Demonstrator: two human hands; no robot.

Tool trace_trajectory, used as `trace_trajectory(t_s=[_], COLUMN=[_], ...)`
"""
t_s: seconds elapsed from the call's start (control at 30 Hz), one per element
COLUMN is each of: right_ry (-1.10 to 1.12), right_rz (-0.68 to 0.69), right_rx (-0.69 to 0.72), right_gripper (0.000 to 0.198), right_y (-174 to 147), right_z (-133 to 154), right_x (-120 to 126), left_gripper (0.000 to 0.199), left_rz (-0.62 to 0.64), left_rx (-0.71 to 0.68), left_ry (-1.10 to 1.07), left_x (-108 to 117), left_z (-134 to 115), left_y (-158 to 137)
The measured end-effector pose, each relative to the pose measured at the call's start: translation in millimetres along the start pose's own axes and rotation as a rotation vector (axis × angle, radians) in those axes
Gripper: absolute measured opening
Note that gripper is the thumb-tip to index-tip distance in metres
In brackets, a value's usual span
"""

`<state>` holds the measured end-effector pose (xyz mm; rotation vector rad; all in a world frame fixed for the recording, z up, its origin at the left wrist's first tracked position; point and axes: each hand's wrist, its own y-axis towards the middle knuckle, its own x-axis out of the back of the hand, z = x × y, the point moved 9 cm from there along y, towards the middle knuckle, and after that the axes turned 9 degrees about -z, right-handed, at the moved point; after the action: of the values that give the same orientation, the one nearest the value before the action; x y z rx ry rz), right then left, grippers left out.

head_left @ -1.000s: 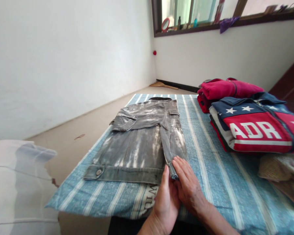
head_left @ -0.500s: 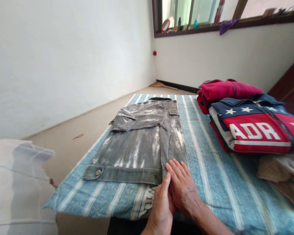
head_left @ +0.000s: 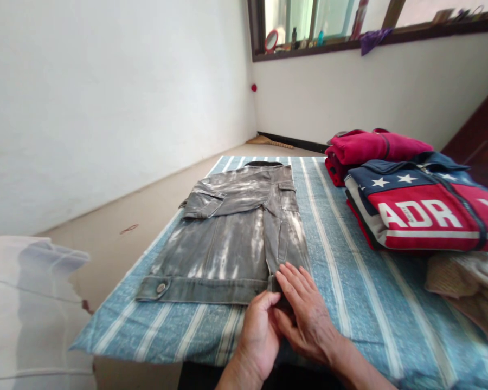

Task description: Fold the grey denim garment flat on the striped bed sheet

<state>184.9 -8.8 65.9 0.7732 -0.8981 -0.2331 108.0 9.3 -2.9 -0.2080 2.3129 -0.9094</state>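
A grey jacket with pale streaks lies partly folded, its dark collar at the far end and its buttoned hem band toward me. My left hand is at the hem's right end, closed, with the thumb lying over the cloth and the other fingers curled mostly out of sight. Beside it, my right hand rests flat on the jacket's lower right corner, fingers stretched out and close together. The two hands touch or nearly touch. They cover that corner of the hem.
A blue striped cloth covers the table. On the right are a folded red and navy jacket, a crimson folded garment and a beige knit item. A whitish translucent cover stands at lower left. Behind is a windowsill.
My left hand has turned, its thumb dropping from pointing up to lying across the hem. My right hand stays at the corner. The view has shifted slightly.
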Motion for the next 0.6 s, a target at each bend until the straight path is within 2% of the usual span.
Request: trace_trajectory(t_s=[0.13,0.33,0.47,0.6], right_ry=[0.058,0.15,0.001,-0.191], right_rz=[-0.009,-0.039,0.049,0.159], right_rx=[-0.025,-0.089,-0.016,-0.01], right_gripper=[0.052,0.041,0.037,0.036], right_y=[0,11,22,19], right_z=[-3,-11,-12,-19], right_x=[6,14,-1,-24], left_gripper=[0.017,0.02,0.028,0.03], left_rz=[0.063,-0.013,-0.083,-0.154], left_rx=[-0.081,-0.121,-0.216,-0.304], left_ry=[0.184,0.484,0.708,0.817], left_x=[-2,4,8,18], left_z=[-6,-18,-26,-31], left_y=[-5,-18,-17,-14])
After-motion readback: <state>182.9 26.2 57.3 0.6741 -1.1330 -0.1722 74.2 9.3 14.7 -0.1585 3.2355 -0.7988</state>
